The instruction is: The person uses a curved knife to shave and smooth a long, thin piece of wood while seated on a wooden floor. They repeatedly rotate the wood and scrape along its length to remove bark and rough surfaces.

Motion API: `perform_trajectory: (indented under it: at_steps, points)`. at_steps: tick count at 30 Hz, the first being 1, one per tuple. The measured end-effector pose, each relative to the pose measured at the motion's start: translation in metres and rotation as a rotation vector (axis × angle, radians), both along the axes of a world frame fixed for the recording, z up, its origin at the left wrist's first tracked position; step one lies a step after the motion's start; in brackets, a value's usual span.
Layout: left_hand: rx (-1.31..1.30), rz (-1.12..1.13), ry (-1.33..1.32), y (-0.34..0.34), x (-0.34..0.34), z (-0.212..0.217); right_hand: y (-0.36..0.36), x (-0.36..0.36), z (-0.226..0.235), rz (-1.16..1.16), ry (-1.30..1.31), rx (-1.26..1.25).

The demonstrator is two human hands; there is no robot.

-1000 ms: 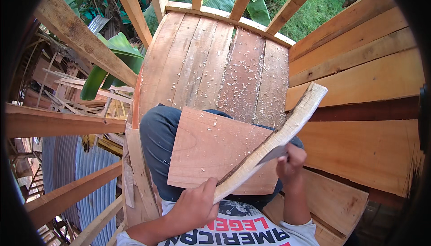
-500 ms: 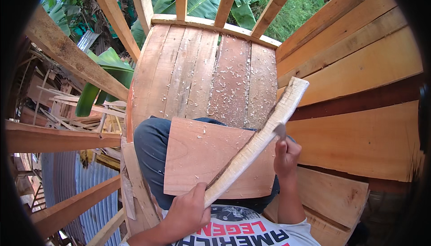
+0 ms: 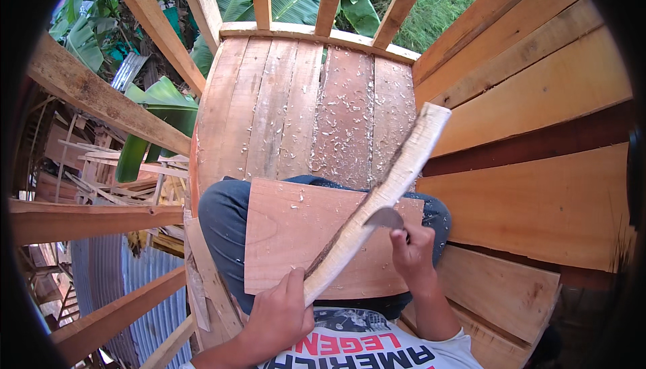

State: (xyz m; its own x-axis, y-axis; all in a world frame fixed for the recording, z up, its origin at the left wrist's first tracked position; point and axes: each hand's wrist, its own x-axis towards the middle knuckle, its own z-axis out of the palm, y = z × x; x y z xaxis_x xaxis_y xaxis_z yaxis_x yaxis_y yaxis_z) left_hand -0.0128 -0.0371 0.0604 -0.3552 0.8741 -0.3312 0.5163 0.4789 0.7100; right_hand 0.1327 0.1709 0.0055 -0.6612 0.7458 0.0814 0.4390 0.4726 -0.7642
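Observation:
A long, slightly curved piece of wood (image 3: 367, 217), pale with a dark rough edge along its left side, slants up and right from my lap. My left hand (image 3: 281, 308) is closed round its lower end. My right hand (image 3: 412, 251) grips a knife with a short curved blade (image 3: 385, 219); the handle is mostly hidden in my fist. The blade lies against or just over the middle of the pale face; I cannot tell whether it touches. Under the piece, a flat reddish board (image 3: 289, 234) rests across my crossed legs (image 3: 225, 224), with a few shavings on it.
Light shavings are strewn over the plank floor (image 3: 276, 113) ahead. Upright wooden slats and a low rail (image 3: 303, 30) edge the far side. On the right stands a plank wall (image 3: 531, 200), with boards (image 3: 501, 288) low beside me. Corrugated metal sheets (image 3: 145, 288) lie beyond the left-hand slats.
My right hand has drawn the knife down and left along the wood, toward me. The wood's upper end has shifted slightly left and up. My left hand keeps its hold.

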Motion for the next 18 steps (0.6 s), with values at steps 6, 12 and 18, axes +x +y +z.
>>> perform_trajectory:
  at_steps: [6,12,18]
  points:
    - [-0.004,0.018,0.012,0.004,-0.001,0.001,0.027,0.001,-0.005,-0.098,0.034,0.026]
    - [0.002,0.009,-0.034,0.002,0.004,0.002,0.029,0.003,-0.013,0.109,0.078,0.200]
    - [0.074,0.022,-0.049,0.010,0.004,0.000,0.009,0.001,-0.014,0.242,0.213,0.360]
